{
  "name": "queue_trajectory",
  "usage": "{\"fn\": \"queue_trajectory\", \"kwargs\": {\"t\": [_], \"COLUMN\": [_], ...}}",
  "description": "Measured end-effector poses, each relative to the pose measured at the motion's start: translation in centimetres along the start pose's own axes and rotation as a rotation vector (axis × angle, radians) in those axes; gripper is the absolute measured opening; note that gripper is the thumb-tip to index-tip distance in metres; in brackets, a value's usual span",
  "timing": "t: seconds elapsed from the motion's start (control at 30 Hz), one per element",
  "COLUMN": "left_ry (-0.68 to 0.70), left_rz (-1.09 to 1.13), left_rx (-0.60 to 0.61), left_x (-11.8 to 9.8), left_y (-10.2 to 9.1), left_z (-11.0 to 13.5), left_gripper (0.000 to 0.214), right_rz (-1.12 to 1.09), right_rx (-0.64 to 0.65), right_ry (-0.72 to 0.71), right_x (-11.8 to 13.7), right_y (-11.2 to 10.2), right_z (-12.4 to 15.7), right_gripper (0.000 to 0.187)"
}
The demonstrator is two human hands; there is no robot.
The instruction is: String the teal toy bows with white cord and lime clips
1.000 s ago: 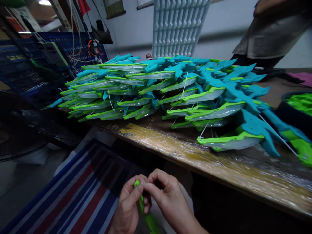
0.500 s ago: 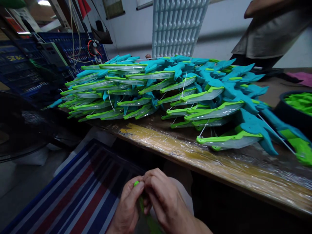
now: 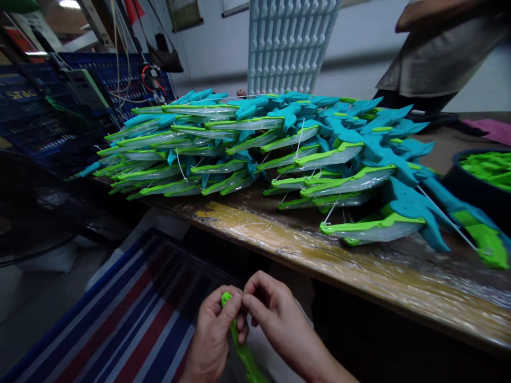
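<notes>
My left hand (image 3: 211,332) is closed around a bright green plastic strip (image 3: 244,355), whose knobbed end sticks up past the thumb. The rest of the strip runs down toward the bottom edge of the view. Close by on the right, my right hand (image 3: 275,314) pinches thumb and fingertips together beside the left thumb. What lies in that pinch is too small or hidden to make out. Beyond both hands, a heap of teal-and-green plastic toy parts (image 3: 375,143) with clear panels and white strings covers the bench (image 3: 279,236).
A striped red, blue and white surface with a blue rim (image 3: 120,319) lies to the left. On the right, a dark tub (image 3: 459,178) holds green pieces. A person (image 3: 431,58) stands behind the bench. Blue crates (image 3: 32,117) and a fan-like dark shape (image 3: 40,207) fill the left.
My right hand has opened out slightly and shifted right, from over the left fingers to beside them. More of the green strip now shows. The view has moved slightly.
</notes>
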State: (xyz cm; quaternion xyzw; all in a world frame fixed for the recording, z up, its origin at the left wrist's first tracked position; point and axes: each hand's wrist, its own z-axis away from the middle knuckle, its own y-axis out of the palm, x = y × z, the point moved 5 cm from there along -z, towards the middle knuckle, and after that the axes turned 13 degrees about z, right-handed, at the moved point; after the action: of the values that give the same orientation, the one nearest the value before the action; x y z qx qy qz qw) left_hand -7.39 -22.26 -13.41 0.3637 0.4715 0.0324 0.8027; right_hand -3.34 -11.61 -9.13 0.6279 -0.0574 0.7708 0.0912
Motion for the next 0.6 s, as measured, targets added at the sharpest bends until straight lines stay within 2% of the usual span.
{"fn": "queue_trajectory", "kwargs": {"t": [0.1,0.23,0.3,0.37,0.5,0.6], "left_ry": [0.007,0.008,0.000,-0.019,-0.033,-0.031], "left_rz": [-0.023,-0.047,-0.042,-0.021,0.028,0.051], "left_rx": [0.009,0.013,0.003,0.002,0.006,0.005], "left_x": [-0.1,-0.2,-0.3,-0.3,-0.2,-0.1], "left_y": [-0.1,-0.3,-0.3,-0.1,0.2,0.2], "left_z": [0.2,0.3,0.3,0.4,0.5,0.6], "left_gripper": [0.030,0.029,0.029,0.031,0.034,0.034], "right_rz": [-0.046,0.051,0.114,0.214,0.445,0.548], "right_rx": [-0.022,-0.035,-0.049,-0.085,-0.227,-0.310], "right_ry": [0.004,-0.035,-0.080,-0.190,-0.516,-0.612], "right_x": [-0.1,0.3,0.6,0.9,1.5,1.3], "right_y": [-0.4,-0.9,-0.9,-0.7,-0.2,0.1], "right_z": [-0.3,-0.2,0.1,0.5,1.9,2.5], "right_gripper": [0.016,0.008,0.010,0.016,0.022,0.019]}}
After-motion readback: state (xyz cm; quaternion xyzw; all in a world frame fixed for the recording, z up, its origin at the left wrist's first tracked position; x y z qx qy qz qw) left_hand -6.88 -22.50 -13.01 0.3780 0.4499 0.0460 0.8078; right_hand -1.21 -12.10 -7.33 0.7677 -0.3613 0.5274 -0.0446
